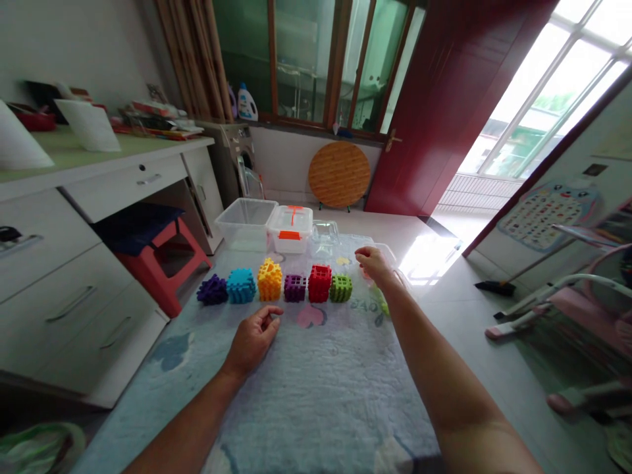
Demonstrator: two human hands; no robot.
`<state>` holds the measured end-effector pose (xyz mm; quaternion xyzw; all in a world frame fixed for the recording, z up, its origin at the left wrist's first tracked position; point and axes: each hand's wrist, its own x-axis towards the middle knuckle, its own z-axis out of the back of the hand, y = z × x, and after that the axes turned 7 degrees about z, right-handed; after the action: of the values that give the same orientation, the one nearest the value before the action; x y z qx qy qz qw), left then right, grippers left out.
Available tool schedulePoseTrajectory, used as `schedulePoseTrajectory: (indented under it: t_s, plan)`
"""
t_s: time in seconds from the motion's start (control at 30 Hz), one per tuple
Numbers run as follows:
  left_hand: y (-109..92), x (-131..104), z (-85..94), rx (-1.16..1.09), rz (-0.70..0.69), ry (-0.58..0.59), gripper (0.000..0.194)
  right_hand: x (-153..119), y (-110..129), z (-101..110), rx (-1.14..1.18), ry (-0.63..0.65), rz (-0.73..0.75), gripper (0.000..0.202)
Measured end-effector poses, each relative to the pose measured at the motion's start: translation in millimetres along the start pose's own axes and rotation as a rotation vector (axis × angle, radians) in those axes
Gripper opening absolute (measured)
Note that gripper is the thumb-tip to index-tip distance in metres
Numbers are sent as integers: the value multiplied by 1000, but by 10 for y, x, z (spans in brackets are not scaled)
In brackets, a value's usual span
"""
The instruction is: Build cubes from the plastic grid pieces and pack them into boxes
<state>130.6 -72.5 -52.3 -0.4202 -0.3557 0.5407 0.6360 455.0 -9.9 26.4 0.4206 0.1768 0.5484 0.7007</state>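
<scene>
A row of block stacks stands across the cloth-covered table: dark purple pieces, a blue stack, a yellow stack, a purple cube, a taller red stack and a green cube. My left hand rests on the cloth in front of the yellow stack, fingers curled, with nothing visible in them. To the right of the row, my right hand is over a clear container, its fingers bent together; what they hold, if anything, is hidden. Green pieces lie partly behind my right forearm.
Behind the row stand an open clear bin, a lidded box with orange latches and a small clear container. The cloth-covered table extends toward me. A red stool and a desk are at the left.
</scene>
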Motion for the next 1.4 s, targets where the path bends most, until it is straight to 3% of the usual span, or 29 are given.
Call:
schedulePoseTrajectory:
  t_s: [0.2, 0.37, 0.6, 0.8, 0.9, 1.0, 1.23, 1.4]
  plan:
    - [4, 10, -3, 33, 5, 7, 34, 387, 19, -366, 56, 29, -115, 13]
    - [18, 20, -13, 37, 19, 16, 33, 652, 54, -557, 125, 39, -275, 21]
    - [7, 9, -17, 30, 37, 15, 33, 784, 135, -721, 286, 84, -470, 37]
    - [11, 12, -13, 27, 25, 23, 32, 847, 122, -763, 433, 40, -519, 37]
    - [0, 12, -9, 32, 20, 30, 31, 806, 113, -698, 496, -17, -483, 31]
    - [-7, 10, -11, 29, 23, 34, 31, 703, 152, -543, 547, -108, -408, 12]
    - [39, 17, -31, -10, 29, 56, 31, 223, 409, 93, 721, -259, -180, 12]
    - [13, 6, 13, -127, 10, 85, 27, -448, 479, 512, 914, -124, -8, 21]
